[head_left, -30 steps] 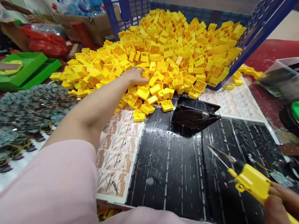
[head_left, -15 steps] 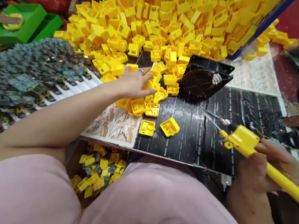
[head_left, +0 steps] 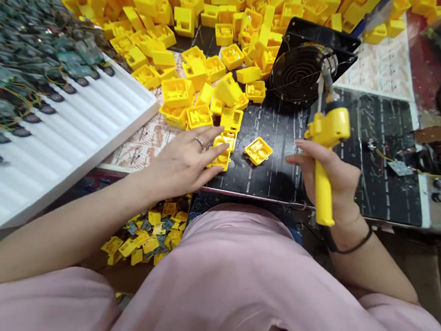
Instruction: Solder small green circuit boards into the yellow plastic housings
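Note:
My left hand (head_left: 187, 160) rests at the front of the work surface, fingers spread, with the fingertips touching small yellow plastic casings (head_left: 224, 157). One more open yellow casing (head_left: 258, 151) lies by itself on the black mat (head_left: 271, 179), to the right of those fingers. In my right hand (head_left: 335, 173) is a yellow soldering gun (head_left: 329, 126), held by its handle with the metal tip pointing up and away, in front of the black fan (head_left: 299, 73). Some fingers stand partly off the handle.
Many yellow casings (head_left: 188, 21) are heaped across the back. At left, a white foam tray (head_left: 105, 126) carries circuit boards with wires and round black parts. More casings and grey pieces (head_left: 145, 239) lie below the table edge. Loose boards (head_left: 400, 168) are at right.
My left hand has come nearer from the casing heap to the front casings. My right hand has moved left and raised the soldering gun more upright. The view has tilted down.

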